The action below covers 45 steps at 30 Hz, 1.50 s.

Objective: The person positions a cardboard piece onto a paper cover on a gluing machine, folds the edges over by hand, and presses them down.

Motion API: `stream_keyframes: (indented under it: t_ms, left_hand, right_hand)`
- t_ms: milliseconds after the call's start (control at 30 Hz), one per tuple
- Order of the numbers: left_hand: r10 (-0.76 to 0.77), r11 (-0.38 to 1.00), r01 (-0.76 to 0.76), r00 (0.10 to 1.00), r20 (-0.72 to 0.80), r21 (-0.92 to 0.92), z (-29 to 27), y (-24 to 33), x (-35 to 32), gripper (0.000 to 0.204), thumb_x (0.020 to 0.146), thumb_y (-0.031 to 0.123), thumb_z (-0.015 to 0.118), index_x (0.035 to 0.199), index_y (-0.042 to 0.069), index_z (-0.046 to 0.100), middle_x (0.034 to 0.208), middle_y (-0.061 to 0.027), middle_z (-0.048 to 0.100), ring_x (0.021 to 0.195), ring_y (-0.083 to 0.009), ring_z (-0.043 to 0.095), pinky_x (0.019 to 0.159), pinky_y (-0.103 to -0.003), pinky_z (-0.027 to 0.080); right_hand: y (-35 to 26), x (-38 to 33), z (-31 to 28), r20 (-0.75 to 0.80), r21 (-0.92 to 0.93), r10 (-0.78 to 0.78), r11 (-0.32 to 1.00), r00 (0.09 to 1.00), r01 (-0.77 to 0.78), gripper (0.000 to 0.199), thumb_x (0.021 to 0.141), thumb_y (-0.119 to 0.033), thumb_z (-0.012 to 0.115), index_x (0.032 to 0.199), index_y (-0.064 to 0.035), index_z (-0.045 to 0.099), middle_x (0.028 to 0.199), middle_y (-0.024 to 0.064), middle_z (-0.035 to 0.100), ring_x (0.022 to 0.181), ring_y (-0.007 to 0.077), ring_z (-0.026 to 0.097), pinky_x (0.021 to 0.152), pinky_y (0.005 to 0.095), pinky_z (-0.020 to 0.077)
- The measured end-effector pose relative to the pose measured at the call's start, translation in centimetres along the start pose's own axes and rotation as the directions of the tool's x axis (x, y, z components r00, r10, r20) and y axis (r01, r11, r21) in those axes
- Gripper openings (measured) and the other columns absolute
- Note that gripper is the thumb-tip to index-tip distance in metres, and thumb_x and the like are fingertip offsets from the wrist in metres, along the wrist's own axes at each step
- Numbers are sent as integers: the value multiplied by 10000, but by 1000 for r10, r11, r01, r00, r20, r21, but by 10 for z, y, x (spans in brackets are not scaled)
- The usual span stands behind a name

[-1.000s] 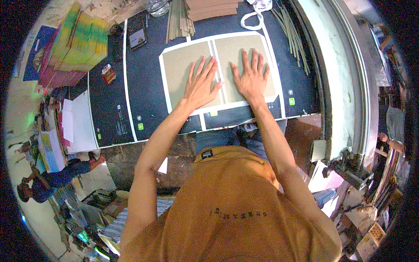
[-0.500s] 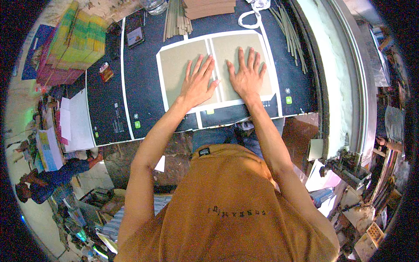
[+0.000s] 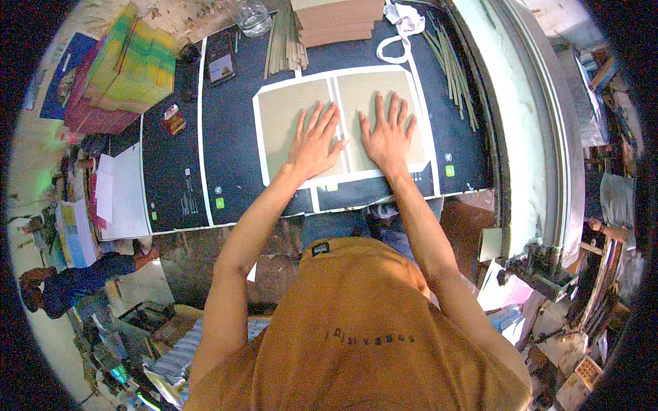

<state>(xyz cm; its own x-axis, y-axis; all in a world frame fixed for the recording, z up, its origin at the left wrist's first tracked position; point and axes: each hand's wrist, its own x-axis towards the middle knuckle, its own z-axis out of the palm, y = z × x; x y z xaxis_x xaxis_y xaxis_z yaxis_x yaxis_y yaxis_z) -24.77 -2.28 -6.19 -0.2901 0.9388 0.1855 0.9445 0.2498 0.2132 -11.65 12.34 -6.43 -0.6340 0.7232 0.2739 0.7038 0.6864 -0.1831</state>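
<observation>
Both my hands lie flat on a pale sheet with white margins (image 3: pixel 260 140), on which two grey-beige boards rest side by side. My left hand (image 3: pixel 315 145) is spread over the left board (image 3: pixel 277 113), its thumb near the narrow middle strip (image 3: pixel 336 92). Over on the right board (image 3: pixel 358 85), my right hand (image 3: pixel 388 137) presses down with fingers apart, pointing away from me. Neither hand holds anything. What lies under the palms is hidden.
Thin board strips (image 3: pixel 282 48), a stack of brown boards (image 3: pixel 336 24) and a white cloth (image 3: pixel 404 19) lie along the far side of the dark table (image 3: pixel 236 137). Wrapped stacks (image 3: pixel 137 68) stand far left; more strips (image 3: pixel 452 75) lie right. Another person (image 3: pixel 86 281) is at lower left.
The whole view has shifted slightly, so the table sits lower in the picture. My hands keep about the same place on the boards.
</observation>
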Motion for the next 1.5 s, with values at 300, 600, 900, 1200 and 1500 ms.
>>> stream_keyframes:
  t_ms: [300, 600, 900, 1200, 1500]
  left_hand:
    - [-197, 950, 179, 979, -48, -254, -13, -60, 115, 516, 886, 315, 670, 1321, 43, 619, 1321, -165, 580, 1278, -353, 521, 1072, -517, 413]
    - [-206, 967, 236, 945, 254, -96, -24, -75, 144, 685, 656, 379, 797, 1243, 71, 624, 1295, -168, 598, 1272, -357, 537, 1086, -563, 401]
    - [-181, 983, 166, 946, 269, 77, -44, -115, 55, 606, 801, 385, 714, 1313, 85, 594, 1219, -197, 635, 1161, -367, 600, 1007, -562, 434]
    - [-59, 996, 53, 995, 86, 73, -36, -33, 54, 583, 963, 426, 603, 1388, 29, 568, 1277, -174, 536, 1243, -338, 484, 1019, -519, 396]
    - [-34, 994, 45, 994, -101, 103, -1, -18, 26, 665, 955, 420, 612, 1393, -68, 499, 1444, -206, 477, 1356, -391, 427, 1126, -533, 351]
  right_hand:
    - [-11, 146, -20, 476, 79, -244, 969, 845, 235, 708, 856, -494, 720, 1429, -130, 525, 1488, 223, 457, 1439, 421, 366, 1128, 641, 340]
    - [-44, 207, -18, 720, 90, -391, 872, 573, 482, 694, 717, -446, 859, 1283, -162, 574, 1408, 141, 559, 1357, 375, 485, 1067, 653, 389]
    - [51, 157, -27, 535, 65, -367, 916, 761, 397, 549, 815, -526, 771, 1184, -136, 654, 1240, 110, 682, 1209, 302, 628, 1015, 589, 417]
    - [63, 55, -12, 55, 16, -423, 906, 905, 422, 469, 1032, -400, 505, 1362, -76, 585, 1360, 104, 597, 1307, 270, 547, 1087, 507, 395]
    - [25, 67, 2, 144, -53, -348, 932, 926, 359, 803, 1011, -619, 395, 1593, -72, 308, 1640, 137, 334, 1514, 274, 317, 1237, 532, 213]
